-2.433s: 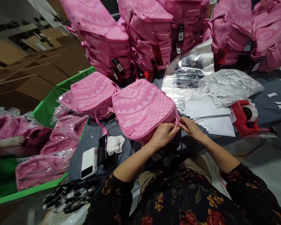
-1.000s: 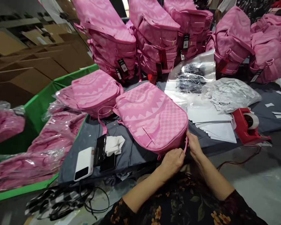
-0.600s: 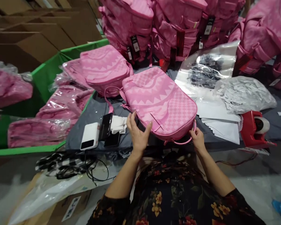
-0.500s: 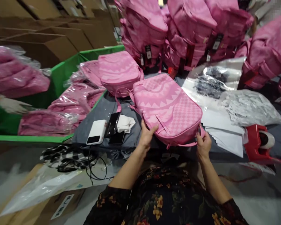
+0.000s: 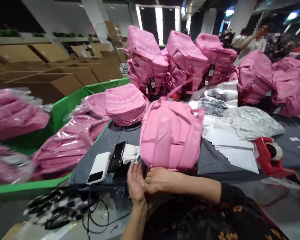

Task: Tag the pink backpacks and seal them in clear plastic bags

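Note:
The pink backpack (image 5: pixel 171 133) stands on the dark-covered table right in front of me. Its panel with the two shoulder straps faces me, and a strap swings up, blurred, above it. My right hand (image 5: pixel 158 180) reaches across to its lower left edge, fingers curled in against it; exactly which part they grip is hidden. Beside it, at the backpack's lower left corner, my left hand (image 5: pixel 135 181) has its fingers stretched upward, with nothing seen in it. Both hands touch or nearly touch at the wrists. Another pink backpack (image 5: pixel 126 103) lies just behind to the left.
Left of me, a green-walled bin (image 5: pixel 65 111) holds plastic-wrapped pink backpacks. Near my left hand lie a white power bank (image 5: pixel 99 167), a black phone (image 5: pixel 118 155) and white cloth (image 5: pixel 130 153). White sheets (image 5: pixel 233 146), a bag of small packets (image 5: pixel 255 123) and a red tape dispenser (image 5: pixel 271 156) lie right.
The backpack has turned over, from its patterned front to its strap side. My right hand has crossed leftward to my left hand, whose fingers have come off the backpack's side. The view has tilted up.

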`<action>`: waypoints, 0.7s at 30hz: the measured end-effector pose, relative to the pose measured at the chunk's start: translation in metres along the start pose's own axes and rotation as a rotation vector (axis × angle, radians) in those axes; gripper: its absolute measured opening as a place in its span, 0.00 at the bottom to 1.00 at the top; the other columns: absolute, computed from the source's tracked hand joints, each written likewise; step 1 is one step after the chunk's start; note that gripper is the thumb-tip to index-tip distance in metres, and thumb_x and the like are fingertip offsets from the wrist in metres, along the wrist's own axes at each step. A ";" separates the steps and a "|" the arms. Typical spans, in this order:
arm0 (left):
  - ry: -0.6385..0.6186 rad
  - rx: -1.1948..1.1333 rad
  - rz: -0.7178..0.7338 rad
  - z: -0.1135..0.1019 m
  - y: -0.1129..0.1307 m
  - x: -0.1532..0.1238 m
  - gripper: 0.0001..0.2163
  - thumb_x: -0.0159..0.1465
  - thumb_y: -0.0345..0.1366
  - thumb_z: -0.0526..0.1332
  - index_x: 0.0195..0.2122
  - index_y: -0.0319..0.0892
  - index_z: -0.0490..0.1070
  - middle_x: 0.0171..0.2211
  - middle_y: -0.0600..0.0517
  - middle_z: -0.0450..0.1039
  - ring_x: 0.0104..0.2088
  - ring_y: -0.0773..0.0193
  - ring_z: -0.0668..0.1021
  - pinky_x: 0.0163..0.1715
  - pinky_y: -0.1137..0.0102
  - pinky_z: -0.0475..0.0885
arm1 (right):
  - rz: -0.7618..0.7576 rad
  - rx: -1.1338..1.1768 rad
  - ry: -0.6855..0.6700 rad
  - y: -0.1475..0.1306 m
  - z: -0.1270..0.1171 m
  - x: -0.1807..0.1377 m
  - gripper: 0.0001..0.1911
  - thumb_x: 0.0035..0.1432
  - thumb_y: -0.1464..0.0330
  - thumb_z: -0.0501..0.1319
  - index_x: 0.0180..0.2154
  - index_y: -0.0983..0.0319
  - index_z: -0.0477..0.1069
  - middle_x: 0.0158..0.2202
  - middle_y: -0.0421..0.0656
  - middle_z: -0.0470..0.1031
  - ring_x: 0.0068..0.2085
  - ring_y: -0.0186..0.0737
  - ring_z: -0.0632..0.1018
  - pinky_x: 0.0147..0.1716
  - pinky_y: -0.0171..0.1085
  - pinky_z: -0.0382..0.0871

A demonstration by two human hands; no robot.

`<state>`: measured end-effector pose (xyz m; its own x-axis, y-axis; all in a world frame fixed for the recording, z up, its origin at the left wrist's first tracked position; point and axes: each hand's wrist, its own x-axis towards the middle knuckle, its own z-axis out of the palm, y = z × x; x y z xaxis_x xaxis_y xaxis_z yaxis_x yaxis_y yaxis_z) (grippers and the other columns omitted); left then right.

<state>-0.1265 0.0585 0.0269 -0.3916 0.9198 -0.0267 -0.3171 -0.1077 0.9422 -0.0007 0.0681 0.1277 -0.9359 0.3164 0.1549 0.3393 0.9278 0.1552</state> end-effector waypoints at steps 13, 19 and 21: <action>-0.595 1.019 1.332 0.029 0.010 0.042 0.31 0.70 0.44 0.59 0.73 0.46 0.56 0.63 0.43 0.72 0.67 0.51 0.68 0.70 0.56 0.54 | 1.068 0.237 0.561 0.003 0.025 -0.254 0.11 0.70 0.62 0.58 0.47 0.60 0.74 0.42 0.48 0.80 0.45 0.43 0.78 0.46 0.42 0.73; -0.724 1.068 1.362 0.008 0.018 0.075 0.30 0.71 0.41 0.57 0.73 0.42 0.56 0.63 0.43 0.72 0.68 0.52 0.68 0.69 0.59 0.56 | 1.672 0.278 0.432 0.035 0.044 -0.417 0.17 0.53 0.54 0.69 0.38 0.60 0.77 0.37 0.48 0.79 0.40 0.47 0.77 0.40 0.43 0.71; -0.737 1.060 1.375 0.005 0.023 0.077 0.30 0.70 0.40 0.57 0.73 0.42 0.56 0.64 0.44 0.70 0.68 0.53 0.67 0.70 0.60 0.56 | 1.695 0.333 0.428 0.044 0.052 -0.437 0.20 0.49 0.51 0.71 0.34 0.60 0.77 0.33 0.46 0.78 0.36 0.44 0.75 0.36 0.40 0.69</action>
<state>-0.1596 0.1285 0.0478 0.6152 0.3946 0.6825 0.5579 -0.8296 -0.0233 0.4189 -0.0188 0.0166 0.4912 0.8585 0.1475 0.7310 -0.3142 -0.6058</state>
